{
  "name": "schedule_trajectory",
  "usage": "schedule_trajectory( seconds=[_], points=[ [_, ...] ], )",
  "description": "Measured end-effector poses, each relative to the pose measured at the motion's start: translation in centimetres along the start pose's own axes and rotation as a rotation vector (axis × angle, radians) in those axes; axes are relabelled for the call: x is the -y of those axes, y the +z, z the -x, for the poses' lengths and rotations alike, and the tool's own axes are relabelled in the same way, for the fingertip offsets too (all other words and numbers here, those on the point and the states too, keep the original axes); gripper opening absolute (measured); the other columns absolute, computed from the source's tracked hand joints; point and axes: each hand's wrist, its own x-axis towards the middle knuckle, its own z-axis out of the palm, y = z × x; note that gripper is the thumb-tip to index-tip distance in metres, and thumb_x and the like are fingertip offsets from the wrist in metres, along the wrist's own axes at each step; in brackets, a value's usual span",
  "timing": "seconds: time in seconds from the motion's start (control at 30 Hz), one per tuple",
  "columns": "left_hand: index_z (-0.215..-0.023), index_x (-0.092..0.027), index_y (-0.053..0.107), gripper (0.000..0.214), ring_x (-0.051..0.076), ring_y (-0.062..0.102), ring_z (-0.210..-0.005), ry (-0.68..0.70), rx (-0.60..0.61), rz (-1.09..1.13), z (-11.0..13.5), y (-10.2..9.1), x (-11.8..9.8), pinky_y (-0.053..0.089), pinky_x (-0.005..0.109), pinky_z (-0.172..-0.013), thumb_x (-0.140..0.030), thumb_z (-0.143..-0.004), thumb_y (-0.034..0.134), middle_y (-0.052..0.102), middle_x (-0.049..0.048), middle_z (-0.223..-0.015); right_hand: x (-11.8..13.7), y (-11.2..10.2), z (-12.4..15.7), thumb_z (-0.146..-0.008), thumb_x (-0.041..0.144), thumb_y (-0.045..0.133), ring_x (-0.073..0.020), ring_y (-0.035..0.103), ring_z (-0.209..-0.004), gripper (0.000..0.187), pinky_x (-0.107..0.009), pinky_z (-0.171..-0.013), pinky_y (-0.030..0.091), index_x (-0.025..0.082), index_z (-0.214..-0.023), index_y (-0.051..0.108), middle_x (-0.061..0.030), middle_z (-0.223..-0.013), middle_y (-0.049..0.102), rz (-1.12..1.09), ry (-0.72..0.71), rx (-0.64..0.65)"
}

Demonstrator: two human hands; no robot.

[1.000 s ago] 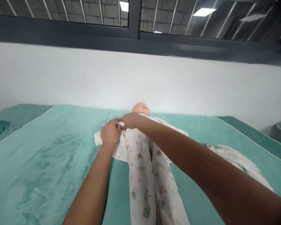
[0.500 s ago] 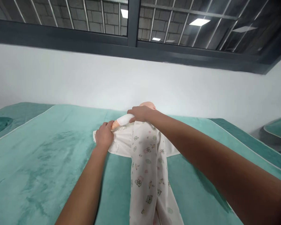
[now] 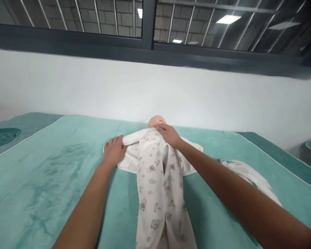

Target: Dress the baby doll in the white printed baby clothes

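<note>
A baby doll lies on its back, its head toward the wall, dressed in a white printed romper. My left hand is closed around the end of the sleeve on the left, where the doll's arm stretches out; the doll's hand is hidden. Up at the collar, just below the doll's head, my right hand has its fingers closed on the cloth. The other sleeve spreads out to the right, partly behind my right forearm. The front of the romper hangs partly parted down the middle.
Beneath everything is a soft green padded cover. A folded white printed cloth lies on the right, beyond my right forearm. A white wall and a dark window frame stand at the back.
My right hand has moved from the doll's upper arm rightward to the collar. Sleeve cloth now covers the doll's arm that was partly bare. My left hand stays at the sleeve end.
</note>
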Motion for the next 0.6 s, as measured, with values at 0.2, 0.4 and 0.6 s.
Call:
schedule_trajectory(
  seconds=[0.2,0.4,0.6],
  points=[
    [-0.142,-0.019,0.036,0.056,0.033,0.024,-0.143,0.030,-0.057,0.042,1.2,0.3,-0.8,0.018,0.069,-0.110,-0.025,-0.087,0.036,0.037,0.0129,-0.151,-6.7,0.7,8.0,-0.092,0.028,0.042,-0.0253,0.051,-0.120,0.043,-0.040,-0.104,0.034,0.021,-0.131,0.056,-0.0073,-0.133,0.058,0.272,0.122,-0.256],
    [-0.129,-0.022,0.051,0.042,0.021,0.039,-0.136,0.386,-0.112,0.234,0.8,-2.9,-9.9,0.031,0.043,-0.114,-0.024,-0.094,0.030,0.053,0.0067,-0.138,-6.8,0.9,8.5,-0.090,0.030,0.049,-0.0267,0.053,-0.111,0.042,-0.040,-0.099,0.034,0.025,-0.132,0.053,-0.0081,-0.126,0.060,0.446,0.190,-0.248],
    [-0.112,-0.018,0.064,0.042,0.027,0.049,-0.122,0.507,0.240,-0.148,-2.7,-3.6,-20.5,0.031,0.044,-0.109,-0.047,-0.089,0.043,0.059,0.0112,-0.126,-6.8,0.5,8.0,-0.086,0.018,0.046,-0.0266,0.058,-0.105,0.041,-0.038,-0.092,0.036,0.023,-0.125,0.056,-0.0085,-0.119,0.063,0.416,0.221,-0.246]
  ],
)
